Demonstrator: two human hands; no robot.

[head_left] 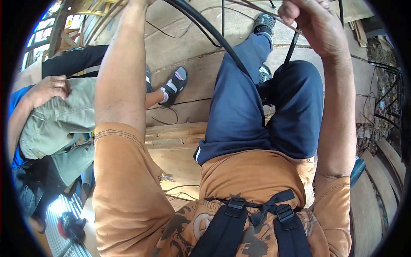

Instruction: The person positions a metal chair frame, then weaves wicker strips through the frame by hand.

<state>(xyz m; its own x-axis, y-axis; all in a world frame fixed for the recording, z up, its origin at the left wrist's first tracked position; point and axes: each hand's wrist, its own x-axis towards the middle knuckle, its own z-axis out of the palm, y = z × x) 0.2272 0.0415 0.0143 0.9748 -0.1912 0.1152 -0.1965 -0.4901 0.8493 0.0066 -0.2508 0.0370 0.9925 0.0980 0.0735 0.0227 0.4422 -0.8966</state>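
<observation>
My right hand (pixel 314 23) is raised at the upper right, its fingers curled closed around a thin brown strip (pixel 266 13). The strip slants up and left from the hand to the upper edge. My left forearm (pixel 122 73) reaches up to the same edge, where only a sliver of my left hand (pixel 145 1) shows; its fingers are cut off. Between my arms, a curved black tube (pixel 214 38) runs down to my knee, part of a frame whose upper portion is out of view. Another black rod (pixel 292 48) stands near my right knee.
At the left sits another person in light green trousers (pixel 55 124), a hand (pixel 51 89) on the lap and a sandalled foot (pixel 174 85) near my leg. A power tool (pixel 72 226) lies at lower left. Wooden boards (pixel 184 109) form the floor; black tubes (pixel 391 96) stand at right.
</observation>
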